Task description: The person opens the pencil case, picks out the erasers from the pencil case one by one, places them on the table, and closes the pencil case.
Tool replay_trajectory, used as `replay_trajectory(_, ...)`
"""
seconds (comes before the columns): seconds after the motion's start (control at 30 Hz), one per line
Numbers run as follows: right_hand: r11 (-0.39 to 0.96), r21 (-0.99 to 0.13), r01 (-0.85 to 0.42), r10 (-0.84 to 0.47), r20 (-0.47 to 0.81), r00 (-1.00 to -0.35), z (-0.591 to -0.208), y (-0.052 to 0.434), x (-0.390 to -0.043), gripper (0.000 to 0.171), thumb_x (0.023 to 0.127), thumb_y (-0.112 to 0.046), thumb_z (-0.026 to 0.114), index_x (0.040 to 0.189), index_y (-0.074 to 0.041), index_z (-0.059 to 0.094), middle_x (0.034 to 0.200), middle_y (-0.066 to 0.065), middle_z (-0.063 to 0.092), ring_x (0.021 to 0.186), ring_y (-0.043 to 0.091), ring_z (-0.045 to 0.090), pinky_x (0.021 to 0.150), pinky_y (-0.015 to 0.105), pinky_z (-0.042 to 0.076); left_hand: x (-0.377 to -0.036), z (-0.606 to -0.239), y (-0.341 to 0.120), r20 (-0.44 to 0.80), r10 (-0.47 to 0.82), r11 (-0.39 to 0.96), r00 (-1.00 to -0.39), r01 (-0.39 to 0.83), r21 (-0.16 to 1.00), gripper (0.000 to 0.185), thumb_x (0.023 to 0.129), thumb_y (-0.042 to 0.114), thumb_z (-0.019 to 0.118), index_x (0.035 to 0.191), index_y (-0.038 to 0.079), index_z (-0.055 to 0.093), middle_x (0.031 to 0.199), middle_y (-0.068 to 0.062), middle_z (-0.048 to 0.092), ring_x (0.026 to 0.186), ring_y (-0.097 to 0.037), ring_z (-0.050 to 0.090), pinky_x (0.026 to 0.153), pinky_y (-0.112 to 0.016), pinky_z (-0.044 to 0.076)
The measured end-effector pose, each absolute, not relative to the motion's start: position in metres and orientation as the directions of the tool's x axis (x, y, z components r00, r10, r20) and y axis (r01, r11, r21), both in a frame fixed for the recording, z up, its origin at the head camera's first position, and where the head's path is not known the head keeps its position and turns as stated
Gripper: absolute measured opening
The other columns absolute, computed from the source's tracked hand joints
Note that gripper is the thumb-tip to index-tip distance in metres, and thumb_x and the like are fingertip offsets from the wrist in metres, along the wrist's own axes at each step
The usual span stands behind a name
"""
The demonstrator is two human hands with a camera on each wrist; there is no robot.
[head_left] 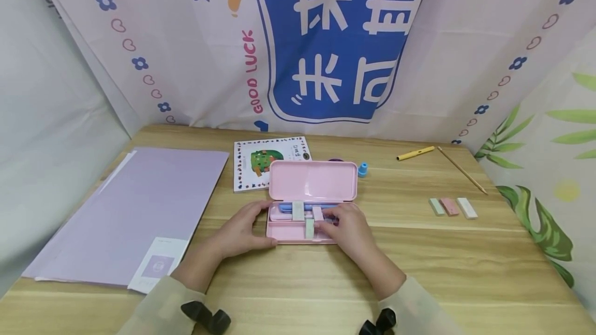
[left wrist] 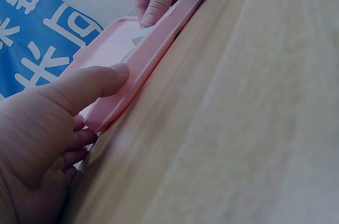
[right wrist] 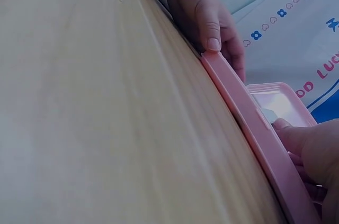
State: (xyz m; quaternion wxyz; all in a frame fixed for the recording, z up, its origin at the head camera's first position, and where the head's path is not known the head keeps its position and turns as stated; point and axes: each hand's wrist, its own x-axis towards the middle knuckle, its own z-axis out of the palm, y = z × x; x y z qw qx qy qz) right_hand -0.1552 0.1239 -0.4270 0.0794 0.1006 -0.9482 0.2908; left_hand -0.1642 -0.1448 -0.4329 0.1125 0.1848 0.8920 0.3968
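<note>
A pink pencil case (head_left: 298,239) lies on the table with its lid (head_left: 313,180) raised at the back. My left hand (head_left: 242,229) grips its left end, thumb along the front corner and fingers round the side. Over the right half, my right hand (head_left: 351,226) reaches in with bent fingers. Its thumb tip is against a pale green eraser (head_left: 309,228) in the front section, which juts above the rim in the left wrist view. Beside those fingertips is a light pink eraser (head_left: 318,213). A grey-green eraser (head_left: 298,211) lies across blue pens (head_left: 285,208) in the back section.
On the left lies a lilac folder (head_left: 139,206) with a white card (head_left: 158,262) on it. Behind the case are a picture booklet (head_left: 244,164) and a small blue object (head_left: 362,169). Right: three erasers (head_left: 449,207), a yellow pen (head_left: 415,153) and a thin wooden stick (head_left: 461,169).
</note>
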Motion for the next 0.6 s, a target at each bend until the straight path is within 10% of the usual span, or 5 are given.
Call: replay_trajectory(0.6,0.786,-0.607,-0.116,-0.091,0.072,-0.993,-0.413,0.133,-0.156,0.022,0.08,-0.02,0.073,0.099,-0.009,0.076,0.096,0.003,0.07,0.092,0.019,0.055,0.082,0.034,0.046,-0.164,-0.434,-0.146,-0.056,0.412,0.616,-0.91,0.232,0.753,0.09,0.074,0.044,0.082,0.145,0.009,0.042,0.151,-0.016,0.042,0.143,-0.037,0.035,0.117,-0.056,0.03)
